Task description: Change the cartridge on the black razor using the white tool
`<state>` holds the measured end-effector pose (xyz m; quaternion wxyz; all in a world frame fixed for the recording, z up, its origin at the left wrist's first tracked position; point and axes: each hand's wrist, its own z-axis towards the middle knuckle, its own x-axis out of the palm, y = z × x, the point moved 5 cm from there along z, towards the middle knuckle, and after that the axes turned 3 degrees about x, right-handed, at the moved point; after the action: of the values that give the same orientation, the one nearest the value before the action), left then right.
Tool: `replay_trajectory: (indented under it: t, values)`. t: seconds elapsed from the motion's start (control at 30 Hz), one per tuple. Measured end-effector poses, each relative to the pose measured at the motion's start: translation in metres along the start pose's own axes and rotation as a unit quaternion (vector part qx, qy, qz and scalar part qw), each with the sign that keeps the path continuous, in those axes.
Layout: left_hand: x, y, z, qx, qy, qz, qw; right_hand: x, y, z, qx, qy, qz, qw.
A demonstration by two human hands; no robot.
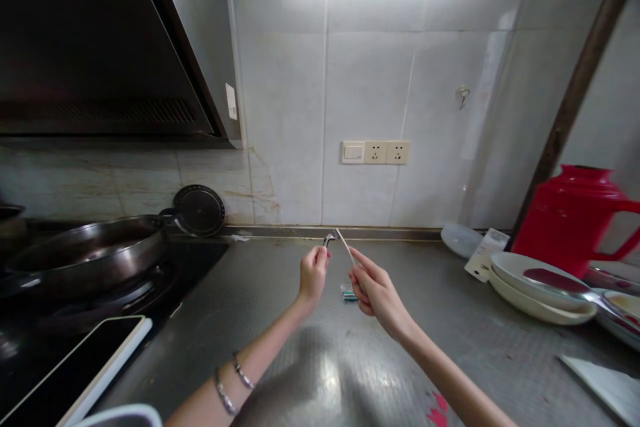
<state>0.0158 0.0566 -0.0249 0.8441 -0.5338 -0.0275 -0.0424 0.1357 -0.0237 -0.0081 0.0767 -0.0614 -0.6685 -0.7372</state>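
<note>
Over the metal countertop, my left hand [313, 275] is closed on a small black-handled tool with a shiny silvery head [329, 239], too small to name surely. My right hand [376, 285] pinches a thin pale stick [345, 243], dark at its tip like a small brush. That tip points up and left, close to the silvery head; whether the two touch I cannot tell. Beneath my right fingers, a small clear packet [349, 293] with green and dark strips lies on the counter [280, 347], partly hidden by the hand.
At left a steel pan [90, 247] sits on the black stove, with a phone [75, 373] at the stove's front edge. Stacked plates [540, 300] and a red thermos jug [565, 220] stand at right. A white board [603, 383] lies nearer me. Wall sockets [376, 153] are ahead.
</note>
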Motion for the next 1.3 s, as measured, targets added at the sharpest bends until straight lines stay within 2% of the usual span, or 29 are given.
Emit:
replay_trajectory:
  t: [0.13, 0.3, 0.5, 0.67, 0.9, 1.1, 1.3]
  values:
    - [-0.001, -0.001, 0.001, -0.008, -0.008, -0.006, 1.0, 0.003, -0.005, -0.009, 0.021, 0.006, 0.002, 1.0]
    - [-0.001, -0.006, 0.001, -0.005, -0.003, 0.009, 1.0, 0.004, 0.0, -0.003, -0.012, -0.011, 0.013, 1.0]
    - [-0.004, -0.007, 0.003, 0.0, -0.011, 0.01, 1.0, 0.013, -0.005, -0.007, -0.003, -0.001, -0.002, 1.0]
    - [-0.001, -0.007, 0.0, -0.004, 0.0, 0.006, 1.0, 0.011, -0.005, -0.004, -0.054, -0.038, -0.039, 0.997]
    - [0.003, -0.016, -0.006, -0.016, -0.003, -0.037, 0.999, 0.013, -0.028, -0.011, -0.078, -0.053, -0.051, 0.994]
    - [0.006, -0.023, -0.009, -0.041, 0.005, -0.06, 0.997, 0.01, -0.024, -0.008, -0.128, -0.08, -0.063, 0.987]
    - [0.011, -0.024, -0.013, -0.048, 0.032, -0.073, 0.996, 0.01, -0.028, -0.012, -0.136, -0.08, -0.074, 0.985]
